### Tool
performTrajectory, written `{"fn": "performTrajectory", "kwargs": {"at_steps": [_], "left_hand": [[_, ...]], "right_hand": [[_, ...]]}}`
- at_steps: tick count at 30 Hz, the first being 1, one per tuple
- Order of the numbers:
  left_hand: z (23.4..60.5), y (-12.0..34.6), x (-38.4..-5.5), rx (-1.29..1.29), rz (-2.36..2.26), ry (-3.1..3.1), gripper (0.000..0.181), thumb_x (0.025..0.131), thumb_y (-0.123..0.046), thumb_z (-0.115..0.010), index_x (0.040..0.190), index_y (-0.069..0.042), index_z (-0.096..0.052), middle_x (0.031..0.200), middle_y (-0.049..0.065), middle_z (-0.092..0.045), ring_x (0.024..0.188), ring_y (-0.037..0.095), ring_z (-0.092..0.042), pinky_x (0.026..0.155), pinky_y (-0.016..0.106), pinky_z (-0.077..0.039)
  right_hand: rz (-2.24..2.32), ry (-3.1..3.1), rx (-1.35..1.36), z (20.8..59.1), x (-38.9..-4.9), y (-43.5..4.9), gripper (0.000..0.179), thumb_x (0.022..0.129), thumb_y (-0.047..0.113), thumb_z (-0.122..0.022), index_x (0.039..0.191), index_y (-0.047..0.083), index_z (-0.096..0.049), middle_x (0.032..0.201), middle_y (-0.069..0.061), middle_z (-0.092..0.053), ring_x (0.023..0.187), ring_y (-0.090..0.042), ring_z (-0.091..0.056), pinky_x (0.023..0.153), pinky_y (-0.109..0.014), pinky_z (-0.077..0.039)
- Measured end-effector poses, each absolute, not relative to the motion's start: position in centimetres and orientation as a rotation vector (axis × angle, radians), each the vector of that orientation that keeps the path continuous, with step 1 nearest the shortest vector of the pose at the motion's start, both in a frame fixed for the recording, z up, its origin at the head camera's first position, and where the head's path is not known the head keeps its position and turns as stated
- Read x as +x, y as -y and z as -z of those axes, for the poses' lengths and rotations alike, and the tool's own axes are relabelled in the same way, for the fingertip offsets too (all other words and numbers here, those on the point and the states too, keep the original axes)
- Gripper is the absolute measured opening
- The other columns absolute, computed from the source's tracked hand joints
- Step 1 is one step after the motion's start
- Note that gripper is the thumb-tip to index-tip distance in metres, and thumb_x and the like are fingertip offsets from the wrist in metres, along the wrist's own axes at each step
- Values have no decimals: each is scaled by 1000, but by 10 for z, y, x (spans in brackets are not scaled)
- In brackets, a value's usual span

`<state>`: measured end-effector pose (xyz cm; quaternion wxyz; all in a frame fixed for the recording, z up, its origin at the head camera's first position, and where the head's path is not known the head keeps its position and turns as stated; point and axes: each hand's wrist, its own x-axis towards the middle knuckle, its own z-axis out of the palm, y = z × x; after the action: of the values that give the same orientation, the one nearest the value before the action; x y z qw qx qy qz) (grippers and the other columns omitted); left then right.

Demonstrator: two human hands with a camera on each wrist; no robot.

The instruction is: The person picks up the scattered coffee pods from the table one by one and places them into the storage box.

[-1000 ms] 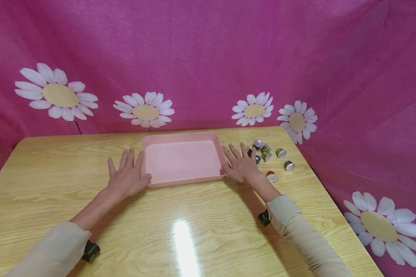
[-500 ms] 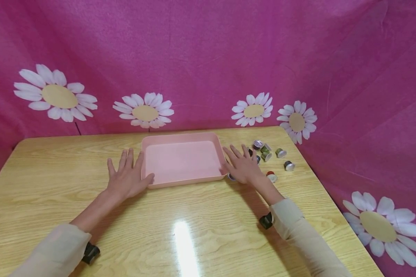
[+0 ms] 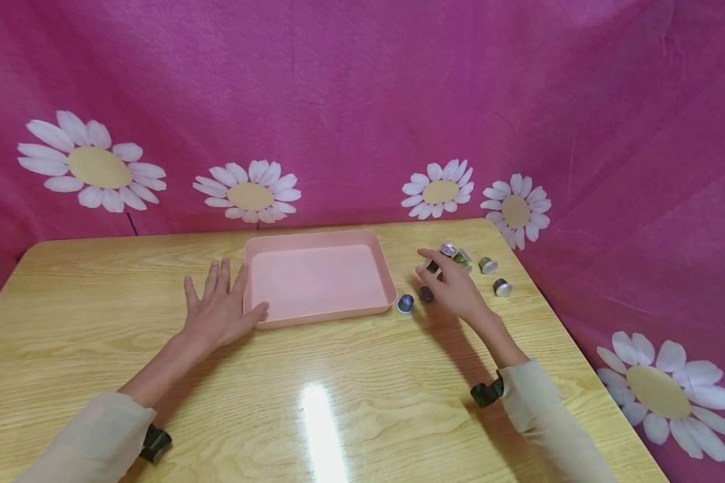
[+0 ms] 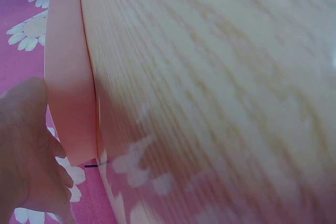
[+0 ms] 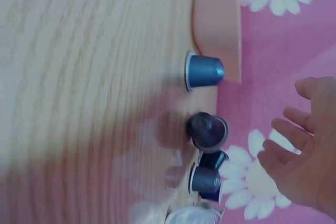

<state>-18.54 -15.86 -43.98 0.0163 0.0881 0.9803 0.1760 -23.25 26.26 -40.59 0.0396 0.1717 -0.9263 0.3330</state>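
Observation:
My left hand (image 3: 217, 315) lies spread beside the left wall of a pink rectangular tray (image 3: 314, 320), its thumb over the near left corner. The left wrist view shows that hand (image 4: 29, 150) against the tray's outer wall (image 4: 68, 77). Over a group of small coffee capsules hovers my right hand (image 3: 457, 292), fingers loosely bent and nothing held. A blue capsule (image 3: 405, 304) stands by the tray's near right corner, with a dark capsule (image 3: 425, 294) beside it. In the right wrist view, the hand (image 5: 304, 150) is apart from the blue capsule (image 5: 205, 71) and the tilted dark capsule (image 5: 209, 131).
More capsules lie to the right: a silver-lidded one (image 3: 448, 249), a green one (image 3: 461, 258), an olive one (image 3: 488, 265) and a black one (image 3: 503, 288). Some are partly hidden by my right hand. A pink flowered cloth (image 3: 350, 121) hangs behind the wooden table (image 3: 248, 416).
My right hand has left the tray's right side and moved right, over the capsules, its fingers less spread. The blue and dark capsules are now uncovered; the red one is hidden. My left hand stays.

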Motion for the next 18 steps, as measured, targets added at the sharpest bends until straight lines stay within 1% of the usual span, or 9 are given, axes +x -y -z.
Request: {"fn": "performTrajectory", "kwargs": {"at_steps": [2,3,5,7,10,14,18], "left_hand": [[439,159,-186,274,-539,-3048,89,96,-53,-53,157,2,-19,159,35,-6,147,49,2,104,73,14],[439,159,-186,275,-535,-3048,89,96,-54,-53,157,2,-19,159,36,-6,147,49,2,104,73,14],[439,159,-185,276,-533,-3049,89,96,-54,-53,157,2,-19,159,36,-6,147,49,2,104,74,13],[438,159,-185,278,-531,-3050,89,96,-54,-53,157,2,-19,159,36,-6,147,49,2,104,74,13],[438,159,-185,279,-534,-3049,89,96,-54,-53,157,2,-19,159,36,-6,147,49,2,104,73,14],[438,159,-185,279,-540,-3049,89,96,-54,-53,157,2,-20,159,36,-5,147,49,2,104,73,15],[439,159,-185,281,-542,-3052,89,96,-54,-53,157,2,-20,159,35,-5,147,49,2,104,73,15]], "right_hand": [[-1135,2801,476,404,-229,-269,45,103,23,-58,141,1,-52,129,-21,-59,101,-35,-61,85,-48,-50],[-1190,2777,450,403,-227,-273,44,101,21,-61,139,-1,-54,132,-22,-58,111,-35,-59,91,-49,-49],[-1288,2735,406,401,-224,-280,43,98,16,-65,137,-2,-55,137,-22,-56,124,-37,-53,102,-50,-43],[-1354,2711,367,401,-220,-288,44,96,11,-68,135,-4,-56,137,-24,-55,129,-40,-50,106,-51,-39],[-1359,2724,299,401,-214,-301,44,93,9,-71,133,-5,-57,134,-26,-56,128,-43,-50,107,-50,-38],[-1299,2789,225,404,-207,-318,46,92,11,-72,132,-5,-57,134,-27,-56,128,-41,-49,109,-49,-37],[-1202,2889,205,410,-201,-334,47,92,10,-72,132,-7,-56,133,-29,-56,128,-43,-48,108,-52,-37]]}}
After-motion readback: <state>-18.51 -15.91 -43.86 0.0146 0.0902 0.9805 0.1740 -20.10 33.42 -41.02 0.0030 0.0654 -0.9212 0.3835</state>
